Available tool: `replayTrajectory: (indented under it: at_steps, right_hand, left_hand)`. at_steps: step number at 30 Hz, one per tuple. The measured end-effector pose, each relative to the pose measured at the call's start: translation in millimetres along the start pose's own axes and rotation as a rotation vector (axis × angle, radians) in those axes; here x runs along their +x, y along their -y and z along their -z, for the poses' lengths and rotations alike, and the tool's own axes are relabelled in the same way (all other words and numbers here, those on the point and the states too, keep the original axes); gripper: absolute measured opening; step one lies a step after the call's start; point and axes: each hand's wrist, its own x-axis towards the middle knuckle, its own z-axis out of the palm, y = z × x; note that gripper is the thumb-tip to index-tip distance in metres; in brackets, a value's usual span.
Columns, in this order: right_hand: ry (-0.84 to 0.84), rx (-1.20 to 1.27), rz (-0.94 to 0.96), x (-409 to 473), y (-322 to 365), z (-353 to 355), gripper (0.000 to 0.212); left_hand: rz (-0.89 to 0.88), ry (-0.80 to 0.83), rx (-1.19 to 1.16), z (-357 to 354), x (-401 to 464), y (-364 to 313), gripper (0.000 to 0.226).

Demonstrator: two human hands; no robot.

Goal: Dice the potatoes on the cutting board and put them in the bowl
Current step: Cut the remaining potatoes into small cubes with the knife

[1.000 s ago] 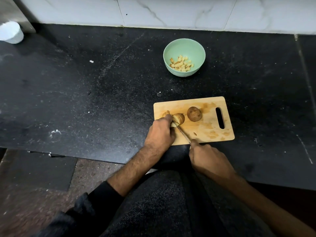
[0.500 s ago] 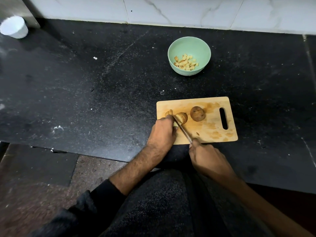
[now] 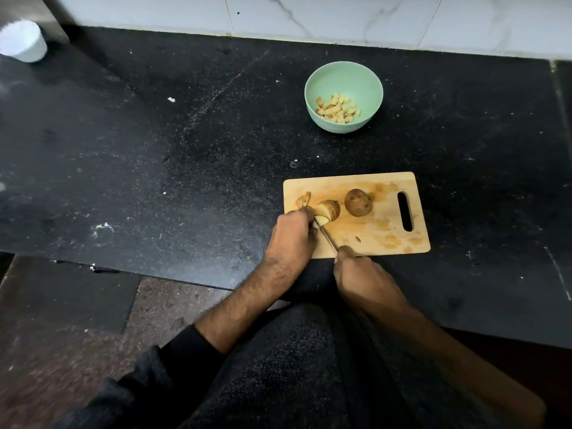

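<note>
Potatoes sit on a wooden cutting board (image 3: 383, 239) that lies on a black countertop (image 3: 154, 150), the board's long axis running left to right with its handle slot at the right end. Beyond the board, well apart from it, stands one green bowl (image 3: 343, 77) with a small heap of diced potato pieces (image 3: 337, 109) in its bottom. Two potatoes are on the board: one whole potato (image 3: 358, 202), round and unpeeled, near the middle, and just left of it one partly cut potato (image 3: 328, 209), its pale cut face turned toward the person. A few small offcuts (image 3: 305, 199) lie by the board's left edge. The left hand (image 3: 291, 239) rests on the board's near-left corner, fingers curled and pressed against the cut potato. The right hand (image 3: 360, 274) is closed around the handle of one knife (image 3: 326, 238), whose thin blade runs diagonally from the hand up and left, its tip at the cut potato. One white cup (image 3: 23, 41) stands at the far left corner.
</note>
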Motion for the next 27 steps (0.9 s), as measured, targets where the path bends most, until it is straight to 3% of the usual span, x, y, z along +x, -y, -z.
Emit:
replayTrajectory:
  at_steps: [4,12,17,22,27]
  right_hand:
    - [-0.047,0.006,0.019,-3,-3,-1,0.018]
    - [-0.144,-0.011,0.019,-13,-23,1,0.023]
    - [-0.127,-0.033,0.011,-15,-24,2,0.025]
    - [-0.114,-0.049,0.006,-17,-26,6,0.029]
    - [-0.057,-0.03,0.006,-13,-24,4,0.034]
  left_hand:
    - [0.035,-0.05,-0.09,-2,-2,4,0.002]
    - [0.112,-0.03,-0.215,-4,-2,9,0.013]
    - [0.025,0.036,-0.115,2,-1,11,0.012]
    - [-0.124,0.087,0.016,6,2,6,0.042]
    - [-0.124,0.043,0.018,3,-1,1,0.03]
